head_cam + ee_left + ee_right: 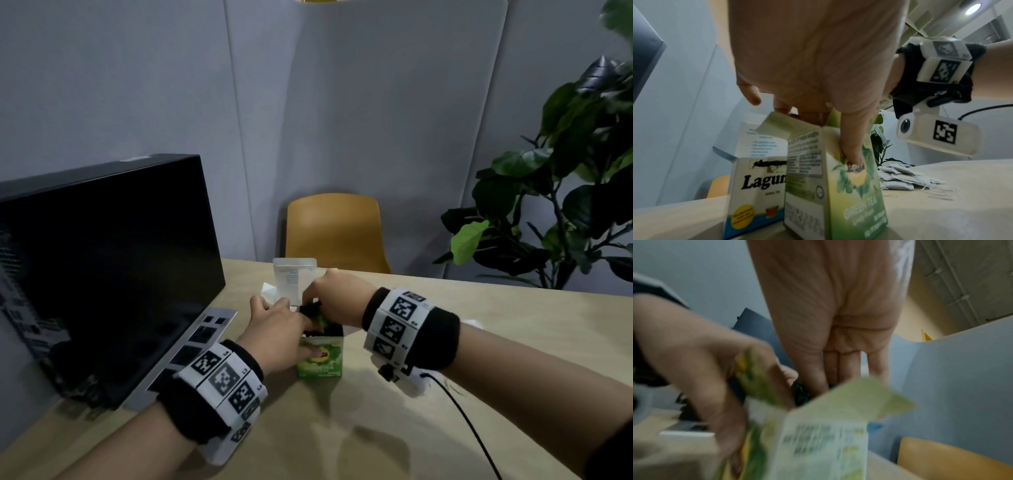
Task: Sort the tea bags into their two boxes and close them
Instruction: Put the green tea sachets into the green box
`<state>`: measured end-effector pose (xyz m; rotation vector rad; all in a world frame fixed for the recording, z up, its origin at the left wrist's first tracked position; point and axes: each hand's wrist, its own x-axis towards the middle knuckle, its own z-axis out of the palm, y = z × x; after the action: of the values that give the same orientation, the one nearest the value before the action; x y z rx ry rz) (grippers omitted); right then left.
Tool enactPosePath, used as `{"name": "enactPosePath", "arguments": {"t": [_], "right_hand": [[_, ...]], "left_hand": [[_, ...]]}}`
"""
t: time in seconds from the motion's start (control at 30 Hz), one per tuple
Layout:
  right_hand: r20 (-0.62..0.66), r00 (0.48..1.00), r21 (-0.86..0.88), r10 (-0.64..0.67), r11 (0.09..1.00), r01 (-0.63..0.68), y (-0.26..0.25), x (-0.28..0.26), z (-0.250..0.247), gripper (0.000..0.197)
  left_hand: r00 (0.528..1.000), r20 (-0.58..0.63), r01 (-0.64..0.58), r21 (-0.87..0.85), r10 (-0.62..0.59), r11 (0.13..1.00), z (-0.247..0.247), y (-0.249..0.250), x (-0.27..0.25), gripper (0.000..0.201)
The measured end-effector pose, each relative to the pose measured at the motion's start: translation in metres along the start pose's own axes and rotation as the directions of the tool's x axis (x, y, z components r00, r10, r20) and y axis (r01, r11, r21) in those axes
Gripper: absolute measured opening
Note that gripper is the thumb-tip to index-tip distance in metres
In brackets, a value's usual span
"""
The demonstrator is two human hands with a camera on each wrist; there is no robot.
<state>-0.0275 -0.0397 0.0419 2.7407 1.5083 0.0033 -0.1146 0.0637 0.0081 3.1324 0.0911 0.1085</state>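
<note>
Standing on the pale wooden table (pixel 479 342), one green tea box (pixel 320 359) serves as the landmark for everything else; one dark laptop (pixel 102 267) with its screen raised stands well to the left of the box; one yellow chair (pixel 334 233) stands beyond it at the table's far edge; one leafy plant (pixel 565 192) rises far to its right, beyond the table; one white box printed "Lagun…" (pixel 756 183) stands just beside the green box on its far side, touching or nearly touching it, its lid flap up and its top open; the green box also has its top open, with two flaps seen sticking up in the wrist views.

Two hands meet at the green box; the left hand (pixel 281 329) grips the box from its left, thumb (pixel 853 141) pressed down the printed front face and the other fingers curled over the open rim; the right hand (pixel 334 298) reaches down into the opening from above, its fingers (pixel 838 369) pointing down and pinching one dark green tea bag (pixel 313 313) at the mouth of the box, partly inside it; the right wrist view is blurred, so the exact pinch is hard to make out there.

One loose heap of white tea bags (pixel 902 177) lies on the table to the right of the green box, their strings trailing; their number cannot be counted.
</note>
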Motion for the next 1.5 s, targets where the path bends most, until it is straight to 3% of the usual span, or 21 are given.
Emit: {"name": "enactPosePath", "arguments": {"t": [0.13, 0.23, 0.33, 0.4, 0.43, 0.53, 0.6, 0.7, 0.77, 0.83, 0.87, 0.93, 1.0, 1.17, 1.27, 1.37, 1.43, 1.47, 1.5], "right_hand": [[0.209, 0.977, -0.014, -0.047, 0.999, 0.051, -0.004, -0.001, 0.009, 0.029], [0.107, 0.993, 0.195, -0.05, 0.98, 0.029, 0.016, -0.016, -0.009, 0.027], [-0.051, 0.999, 0.53, 0.019, 0.848, 0.011, 0.041, -0.046, -0.032, 0.031], [0.013, 1.0, 0.651, 0.025, 0.759, -0.028, 0.055, -0.072, -0.039, 0.033], [0.101, 0.995, 0.648, 0.016, 0.757, -0.078, 0.061, -0.088, -0.039, 0.033], [0.375, 0.927, 0.484, -0.007, 0.854, -0.189, 0.071, -0.134, -0.027, 0.026], [0.492, 0.871, 0.375, 0.003, 0.902, -0.215, 0.072, -0.16, -0.015, 0.024], [0.658, 0.751, 0.226, 0.062, 0.934, -0.275, 0.074, -0.196, 0.004, 0.042], [0.731, 0.679, 0.186, 0.068, 0.937, -0.295, 0.074, -0.216, 0.017, 0.061], [0.765, 0.643, 0.175, 0.046, 0.945, -0.276, 0.071, -0.231, 0.027, 0.075], [0.765, 0.644, 0.169, 0.032, 0.954, -0.249, 0.068, -0.237, 0.03, 0.078], [0.74, 0.673, 0.167, 0.015, 0.964, -0.205, 0.064, -0.246, 0.035, 0.077], [0.704, 0.71, 0.159, 0.001, 0.974, -0.159, 0.06, -0.253, 0.04, 0.071], [0.645, 0.764, 0.144, 0.005, 0.981, -0.128, 0.057, -0.257, 0.051, 0.064], [0.592, 0.805, 0.166, 0.053, 0.969, -0.185, 0.063, -0.256, 0.052, 0.052], [0.512, 0.857, 0.377, 0.066, 0.879, -0.293, 0.074, -0.256, 0.043, 0.036], [0.301, 0.946, 0.455, 0.118, 0.854, -0.251, 0.08, -0.252, 0.034, 0.031], [0.134, 0.979, 0.474, 0.155, 0.857, -0.201, 0.081, -0.249, 0.03, 0.029], [-0.059, 0.981, 0.493, 0.187, 0.86, -0.134, 0.08, -0.246, 0.027, 0.026]], "left_hand": [[1.0, -0.027, 0.013, -0.123, -0.017, 0.992, 0.003, -0.001, -0.002, 0.035], [0.986, -0.164, -0.007, -0.259, -0.037, 0.966, 0.004, -0.004, -0.003, 0.032], [0.968, -0.242, -0.112, -0.174, 0.068, 0.978, 0.005, -0.004, -0.005, 0.055], [0.978, -0.169, -0.148, -0.129, 0.125, 0.981, 0.007, -0.003, -0.004, 0.066], [0.981, -0.131, -0.159, -0.115, 0.144, 0.981, 0.008, -0.001, -0.004, 0.063], [0.984, -0.063, -0.172, -0.085, 0.167, 0.981, 0.007, 0.003, -0.004, 0.048], [0.986, -0.059, -0.155, -0.029, 0.153, 0.988, 0.002, 0.008, -0.006, 0.05], [0.957, -0.225, -0.17, 0.081, 0.184, 0.982, -0.007, 0.033, -0.018, 0.056], [0.909, -0.302, -0.312, -0.032, 0.288, 0.949, -0.009, 0.065, -0.036, 0.051], [0.887, -0.127, -0.462, -0.188, 0.445, 0.867, -0.005, 0.099, -0.059, 0.046], [0.865, 0.036, -0.475, -0.259, 0.5, 0.841, 0.0, 0.115, -0.07, 0.048], [0.776, 0.345, -0.432, -0.317, 0.527, 0.844, 0.009, 0.14, -0.083, 0.058], [0.722, 0.473, -0.419, -0.281, 0.505, 0.863, 0.014, 0.157, -0.089, 0.067], [0.707, 0.487, -0.442, -0.26, 0.512, 0.858, 0.022, 0.175, -0.096, 0.076], [0.702, 0.514, -0.315, -0.395, 0.492, 0.863, 0.025, 0.179, -0.093, 0.085], [0.741, 0.515, -0.141, -0.508, 0.431, 0.85, 0.026, 0.17, -0.084, 0.088], [0.819, 0.453, -0.012, -0.599, 0.352, 0.8, 0.025, 0.157, -0.074, 0.075], [0.857, 0.42, 0.071, -0.67, 0.299, 0.739, 0.025, 0.148, -0.068, 0.066], [0.884, 0.399, 0.174, -0.764, 0.243, 0.621, 0.025, 0.14, -0.061, 0.055]]}}
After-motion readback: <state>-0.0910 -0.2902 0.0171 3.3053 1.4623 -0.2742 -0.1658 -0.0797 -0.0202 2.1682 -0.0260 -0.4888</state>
